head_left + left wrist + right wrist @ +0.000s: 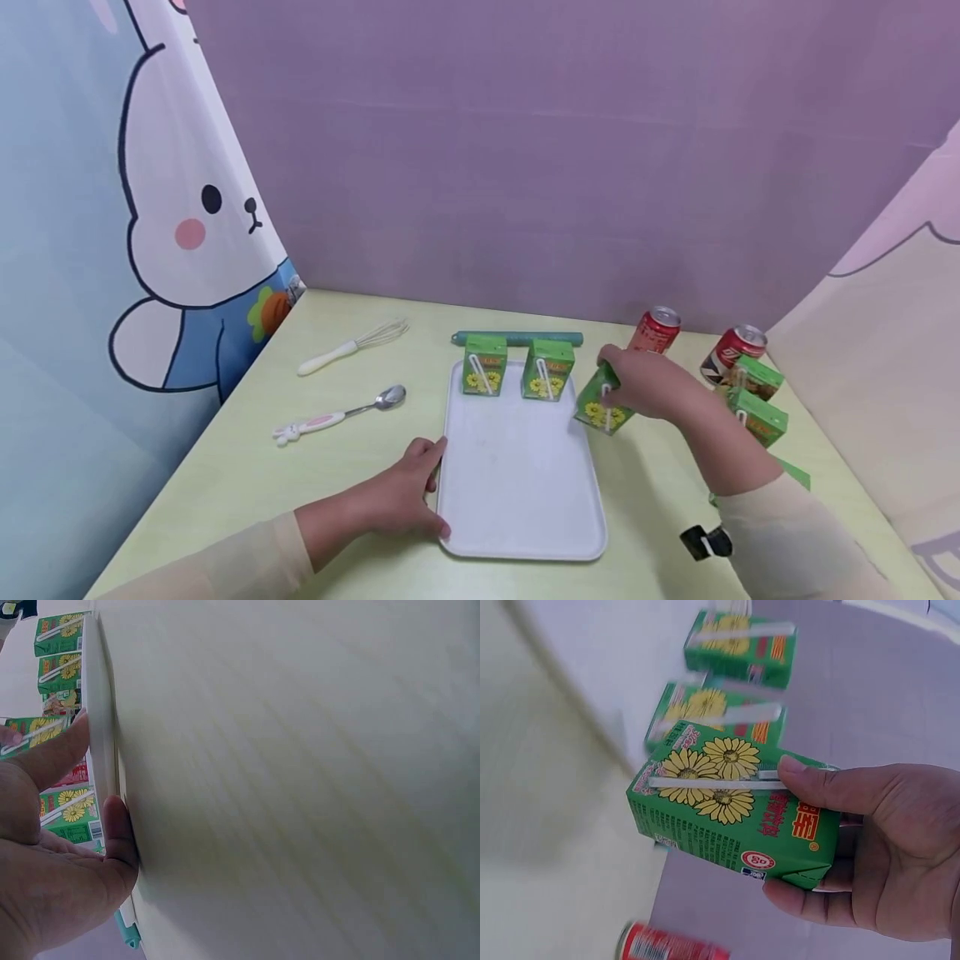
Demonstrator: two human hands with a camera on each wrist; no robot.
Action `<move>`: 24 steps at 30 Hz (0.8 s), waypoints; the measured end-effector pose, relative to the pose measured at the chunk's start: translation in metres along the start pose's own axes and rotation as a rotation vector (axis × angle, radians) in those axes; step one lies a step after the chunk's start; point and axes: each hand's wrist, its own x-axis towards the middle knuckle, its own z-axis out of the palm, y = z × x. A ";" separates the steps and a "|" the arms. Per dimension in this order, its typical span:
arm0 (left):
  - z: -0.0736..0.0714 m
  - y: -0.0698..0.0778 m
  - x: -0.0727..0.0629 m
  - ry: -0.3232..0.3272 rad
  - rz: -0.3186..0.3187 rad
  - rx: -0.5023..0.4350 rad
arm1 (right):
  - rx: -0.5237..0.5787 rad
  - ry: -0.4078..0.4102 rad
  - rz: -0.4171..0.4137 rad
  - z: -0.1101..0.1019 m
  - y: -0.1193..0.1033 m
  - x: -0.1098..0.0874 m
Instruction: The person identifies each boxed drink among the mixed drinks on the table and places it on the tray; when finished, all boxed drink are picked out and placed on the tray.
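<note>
Right of middle, the right hand (651,383) pinches a tilted green box (592,414) by the white tray (522,475). Lower middle, the left hand (400,497) grips the tray's edge. Swinging left could knock over the nearest standing box (548,372).

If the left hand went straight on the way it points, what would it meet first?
The white tray: the left hand touches its left rim, so there appears to be no gap to cross.

Pale-yellow table (247,483): white rectangular tray (522,483); from it, white-handled metal spoon (322,422) and whisk (330,356) towards ten o'clock, teal rod (517,338) at twelve, red cans (654,332), green cartons (763,421) between one and three.
</note>
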 end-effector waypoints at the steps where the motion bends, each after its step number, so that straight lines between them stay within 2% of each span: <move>1: 0.000 0.000 0.000 -0.001 -0.002 0.000 | -0.014 0.005 -0.014 0.001 -0.007 0.001; 6: 0.000 0.000 0.000 0.001 -0.012 0.005 | -0.068 0.046 -0.091 0.009 -0.043 0.010; 12: 0.000 0.001 0.001 0.001 -0.016 0.004 | -0.067 0.076 -0.185 0.023 -0.080 0.023; 19: -0.001 0.001 0.001 0.002 -0.013 0.002 | -0.132 0.103 -0.257 0.037 -0.112 0.032; 24: -0.001 0.001 0.001 0.002 -0.005 -0.011 | -0.123 0.110 -0.280 0.045 -0.129 0.036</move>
